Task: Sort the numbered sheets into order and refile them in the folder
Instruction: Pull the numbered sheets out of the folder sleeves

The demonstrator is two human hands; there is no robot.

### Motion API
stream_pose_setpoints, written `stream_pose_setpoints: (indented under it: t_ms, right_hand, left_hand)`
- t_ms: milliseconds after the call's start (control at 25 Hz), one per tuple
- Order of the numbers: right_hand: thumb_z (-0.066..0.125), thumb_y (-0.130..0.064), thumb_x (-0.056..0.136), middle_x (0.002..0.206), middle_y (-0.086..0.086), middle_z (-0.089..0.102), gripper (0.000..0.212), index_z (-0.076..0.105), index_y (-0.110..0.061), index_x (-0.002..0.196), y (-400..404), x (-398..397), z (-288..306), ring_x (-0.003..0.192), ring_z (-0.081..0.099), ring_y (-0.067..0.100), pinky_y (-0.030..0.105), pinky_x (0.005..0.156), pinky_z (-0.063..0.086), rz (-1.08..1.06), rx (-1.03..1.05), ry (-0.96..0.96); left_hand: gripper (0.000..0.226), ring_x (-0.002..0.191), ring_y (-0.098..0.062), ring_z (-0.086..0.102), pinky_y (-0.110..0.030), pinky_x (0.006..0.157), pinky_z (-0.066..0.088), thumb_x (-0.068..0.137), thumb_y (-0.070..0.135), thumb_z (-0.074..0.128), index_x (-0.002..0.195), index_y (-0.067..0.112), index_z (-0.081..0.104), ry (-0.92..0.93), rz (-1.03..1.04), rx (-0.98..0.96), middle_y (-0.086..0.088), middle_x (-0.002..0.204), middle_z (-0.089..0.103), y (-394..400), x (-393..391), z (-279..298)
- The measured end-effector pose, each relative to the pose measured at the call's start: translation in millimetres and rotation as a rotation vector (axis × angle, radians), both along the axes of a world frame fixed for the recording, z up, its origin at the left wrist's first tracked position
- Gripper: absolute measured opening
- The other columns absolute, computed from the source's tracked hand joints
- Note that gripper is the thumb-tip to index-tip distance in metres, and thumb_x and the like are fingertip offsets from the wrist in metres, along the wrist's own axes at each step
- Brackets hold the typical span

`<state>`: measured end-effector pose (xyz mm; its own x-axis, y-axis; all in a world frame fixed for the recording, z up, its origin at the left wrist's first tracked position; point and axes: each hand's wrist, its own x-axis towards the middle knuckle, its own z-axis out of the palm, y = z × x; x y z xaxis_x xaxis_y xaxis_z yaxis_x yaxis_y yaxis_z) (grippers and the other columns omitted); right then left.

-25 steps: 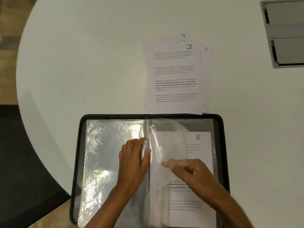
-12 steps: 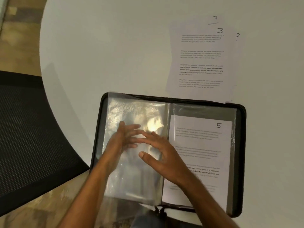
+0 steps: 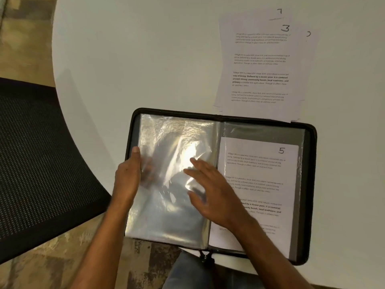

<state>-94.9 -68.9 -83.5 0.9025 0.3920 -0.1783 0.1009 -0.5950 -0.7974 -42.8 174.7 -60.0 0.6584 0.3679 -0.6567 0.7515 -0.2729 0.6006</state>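
A black zip folder [image 3: 311, 184] lies open at the near edge of the table. Its left side is a stack of empty clear sleeves [image 3: 170, 205]. On the right, a sleeve holds the sheet numbered 5 [image 3: 260, 163]. My left hand [image 3: 128, 178] grips the outer edge of the left sleeves, thumb on top and fingers underneath. My right hand [image 3: 210, 195] lies flat with straight fingers on those sleeves near the spine. Beyond the folder is a loose pile of sheets [image 3: 260, 65] with number 3 on top; a sheet marked 7 peeks out behind.
The round white table [image 3: 135, 59] fills most of the view. A black mesh chair [image 3: 41, 163] stands to the left of it. Patterned floor shows below the table edge, and my knee in denim [image 3: 187, 270] is under the folder.
A clear sleeve has been turned over from right to left. My left hand moved out to the left edge of the sleeves, and my right hand came across onto the left page. The view shifted left.
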Motion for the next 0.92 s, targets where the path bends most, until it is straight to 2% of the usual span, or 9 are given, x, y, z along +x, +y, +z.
stream_pose_setpoints:
  t_ms: [80, 200, 280, 400, 520, 600, 680, 800, 920]
  right_hand:
    - [0.066, -0.033, 0.099, 0.165, -0.006, 0.035, 0.054, 0.050, -0.025, 0.150, -17.7, 2.1, -2.0, 0.156, 0.022, 0.008, 0.039, 0.126, 0.030, -0.107, -0.023, -0.029]
    - [0.063, -0.034, 0.101, 0.167, -0.001, 0.032, 0.058, 0.043, -0.023, 0.154, -57.5, 6.7, -8.6, 0.157, 0.021, 0.013, 0.044, 0.126, 0.028, -0.284, -0.189, -0.070]
    - [0.062, -0.033, 0.101, 0.169, 0.003, 0.028, 0.064, 0.037, -0.017, 0.158, -90.0, 9.0, -14.1, 0.158, 0.020, 0.018, 0.048, 0.127, 0.026, -0.410, -0.281, -0.064]
    - [0.055, -0.044, 0.103, 0.171, 0.007, 0.021, 0.075, 0.024, -0.013, 0.163, -137.1, 12.4, -21.1, 0.159, 0.016, 0.023, 0.050, 0.128, 0.022, -0.553, -0.396, -0.075]
    - [0.043, -0.065, 0.101, 0.174, 0.006, 0.007, 0.089, 0.013, -0.012, 0.165, -160.1, 15.1, -28.9, 0.161, 0.001, 0.023, 0.046, 0.130, 0.010, -0.557, -0.527, -0.011]
    - [0.035, -0.068, 0.100, 0.174, 0.007, 0.003, 0.088, 0.014, -0.011, 0.165, -161.1, 15.5, -34.4, 0.161, -0.003, 0.026, 0.046, 0.130, 0.008, -0.505, -0.601, -0.044]
    - [0.034, -0.062, 0.103, 0.174, 0.010, 0.006, 0.081, 0.022, -0.011, 0.164, -158.9, 14.6, -39.0, 0.161, -0.001, 0.029, 0.050, 0.129, 0.011, -0.482, -0.638, -0.086]
    - [0.038, -0.050, 0.106, 0.171, 0.012, 0.019, 0.064, 0.039, -0.012, 0.158, -157.4, 14.8, -40.2, 0.159, 0.010, 0.034, 0.055, 0.126, 0.020, -0.468, -0.662, -0.156]
    - [0.047, -0.035, 0.106, 0.167, 0.014, 0.029, 0.048, 0.055, -0.014, 0.149, -155.6, 12.3, -35.2, 0.154, 0.025, 0.037, 0.057, 0.120, 0.032, -0.465, -0.597, -0.214]
  left_hand:
    - [0.065, 0.081, -0.027, 0.075, -0.053, 0.082, 0.060, 0.099, 0.075, 0.036, 0.097, 0.023, 0.076, -0.064, 0.010, 0.156, -0.001, 0.084, 0.077, -4.7, -3.4, -1.0]
    - [0.045, 0.103, -0.024, 0.067, -0.041, 0.085, 0.053, 0.104, 0.056, 0.049, 0.131, 0.021, 0.059, -0.127, -0.078, 0.372, 0.003, 0.109, 0.068, -18.7, -3.8, 0.7]
    - [0.058, 0.122, -0.026, 0.055, -0.045, 0.098, 0.049, 0.100, 0.047, 0.062, 0.147, 0.019, 0.044, -0.195, -0.156, 0.520, -0.005, 0.136, 0.055, -29.2, -4.7, 0.5]
    - [0.062, 0.142, -0.032, 0.035, -0.053, 0.115, 0.032, 0.096, 0.040, 0.069, 0.149, 0.019, 0.044, -0.291, -0.390, 0.707, -0.012, 0.154, 0.039, -51.2, -6.1, -6.1]
    - [0.050, 0.145, -0.028, 0.032, -0.049, 0.116, 0.026, 0.097, 0.032, 0.068, 0.143, 0.022, 0.051, -0.392, -0.587, 0.576, -0.010, 0.157, 0.038, -86.1, -10.6, -15.2]
    - [0.049, 0.145, -0.027, 0.032, -0.049, 0.115, 0.027, 0.098, 0.033, 0.066, 0.143, 0.023, 0.052, -0.449, -0.772, 0.530, -0.008, 0.157, 0.038, -108.0, -15.3, -25.4]
    - [0.051, 0.146, -0.027, 0.030, -0.052, 0.117, 0.027, 0.099, 0.039, 0.063, 0.146, 0.023, 0.051, -0.451, -0.889, 0.468, -0.006, 0.159, 0.037, -124.6, -17.5, -35.0]
    - [0.056, 0.149, -0.028, 0.028, -0.055, 0.121, 0.022, 0.099, 0.050, 0.053, 0.149, 0.024, 0.048, -0.410, -0.913, 0.428, -0.005, 0.161, 0.035, -138.4, -13.5, -41.4]
    - [0.056, 0.149, -0.029, 0.028, -0.055, 0.120, 0.023, 0.101, 0.046, 0.056, 0.150, 0.023, 0.046, -0.411, -0.944, 0.429, -0.006, 0.162, 0.035, -144.9, -6.5, -42.5]
